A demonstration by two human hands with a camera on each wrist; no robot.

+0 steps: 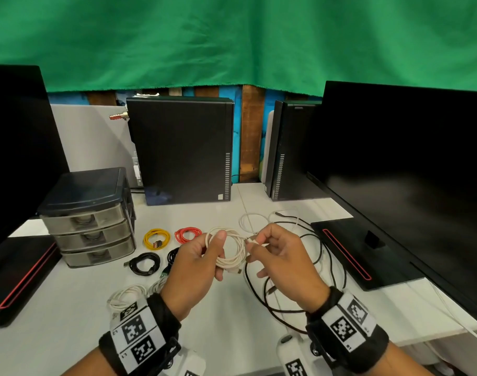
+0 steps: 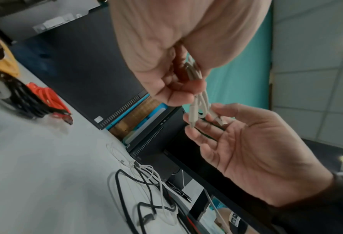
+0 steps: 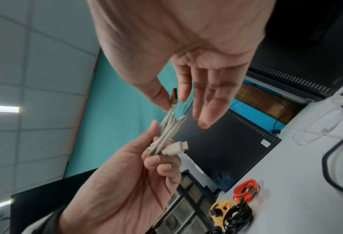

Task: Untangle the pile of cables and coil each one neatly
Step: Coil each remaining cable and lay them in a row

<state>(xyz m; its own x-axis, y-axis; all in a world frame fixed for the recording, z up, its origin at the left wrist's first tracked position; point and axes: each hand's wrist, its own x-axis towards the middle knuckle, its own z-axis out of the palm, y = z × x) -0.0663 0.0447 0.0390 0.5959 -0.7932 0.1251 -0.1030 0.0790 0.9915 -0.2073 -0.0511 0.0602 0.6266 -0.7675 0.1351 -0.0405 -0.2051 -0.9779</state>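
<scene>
My left hand (image 1: 193, 270) grips a coiled white cable (image 1: 229, 251), thumb pressed across the top of the loops and fingers curled beneath them, so the coil hangs in the air above the table (image 1: 69, 308), between my two hands. The coil is round, several turns thick, a creamy off-white, with one plug (image 3: 175, 148) sticking out below my left fingertips. My right hand (image 1: 280, 256) pinches the cable's other plug (image 3: 173, 96) between thumb and forefinger; its remaining fingers stretch out loosely. Both palms face each other, wrists raised off the surface, each wearing a black band with printed markers.

Beneath my right hand lies a loose tangle of black and thin white cables (image 1: 299, 267), sprawled toward the monitor base. To the left sit finished coils: yellow (image 1: 156, 238), red (image 1: 187, 234), two black ones (image 1: 145, 263) and a white one (image 1: 131, 294) near my left wrist. A small drawer unit (image 1: 90, 215) stands beside them.
</scene>
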